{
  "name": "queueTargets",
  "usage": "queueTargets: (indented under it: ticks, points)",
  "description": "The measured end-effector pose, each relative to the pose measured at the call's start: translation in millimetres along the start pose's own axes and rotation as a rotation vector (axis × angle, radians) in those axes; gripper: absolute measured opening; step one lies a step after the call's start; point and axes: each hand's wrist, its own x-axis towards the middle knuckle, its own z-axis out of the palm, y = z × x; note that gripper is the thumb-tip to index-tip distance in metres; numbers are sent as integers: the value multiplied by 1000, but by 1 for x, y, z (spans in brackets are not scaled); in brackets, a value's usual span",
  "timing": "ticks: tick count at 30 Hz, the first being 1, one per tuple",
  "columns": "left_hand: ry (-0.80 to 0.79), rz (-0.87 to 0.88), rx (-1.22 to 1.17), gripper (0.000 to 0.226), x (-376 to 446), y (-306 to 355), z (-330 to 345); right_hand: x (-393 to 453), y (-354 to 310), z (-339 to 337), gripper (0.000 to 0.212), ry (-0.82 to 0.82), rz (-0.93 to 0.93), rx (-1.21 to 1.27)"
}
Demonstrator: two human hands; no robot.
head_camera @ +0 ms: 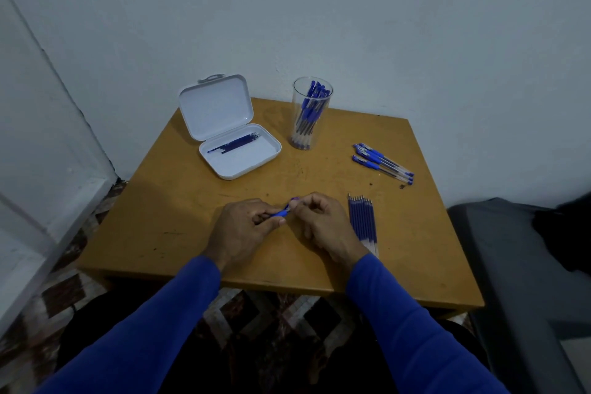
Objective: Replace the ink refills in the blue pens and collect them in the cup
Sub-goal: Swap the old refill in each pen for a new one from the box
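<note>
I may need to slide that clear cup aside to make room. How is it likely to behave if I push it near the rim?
The cup is tall and narrow, so a push near the rim would probably tip it. The pens lean to one side inside it, likely adding to that. It looks like thin clear plastic, so probably light; pushing low at the base seems safer.

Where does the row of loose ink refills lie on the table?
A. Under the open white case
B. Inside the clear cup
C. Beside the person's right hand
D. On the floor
C: the row of refills lies flat on the table just beside the right hand.
</note>
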Motion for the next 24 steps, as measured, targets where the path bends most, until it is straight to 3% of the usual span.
queueTargets:
  ticks: [2, 5, 7, 10, 13, 15, 19, 22, 24]
  points:
    - [-4, 1, 1, 17, 0, 0, -1, 0, 1, 3, 30, 29, -6, -50]
    - [-2, 10, 0, 17, 0, 1, 0, -2, -1, -3, 11, -50, -39, 47]
    - [0, 12, 8, 17, 0, 0, 0, -3, -1, -5, 24, -97, -24, 124]
    - [8, 20, 15, 17, 0, 1, 0, -2, 0, -1, 14, -22, -31, 37]
    - [11, 20, 8, 16, 0, 2, 0, -2, 2, 3, 20, 46, -15, -33]
    - [9, 22, 13, 16, 0, 1, 0, -4, 1, -1, 9, 4, -45, -19]
    - [10, 17, 16, 17, 0, 2, 0, -7, -2, -9, 49, -108, -25, 163]
    - [9, 16, 11, 17, -1, 3, 0, -5, -1, -5, 19, -39, -19, 80]
    - [9, 8, -3, 17, -1, 3, 0, -4, 2, -2, 14, 10, -22, 15]
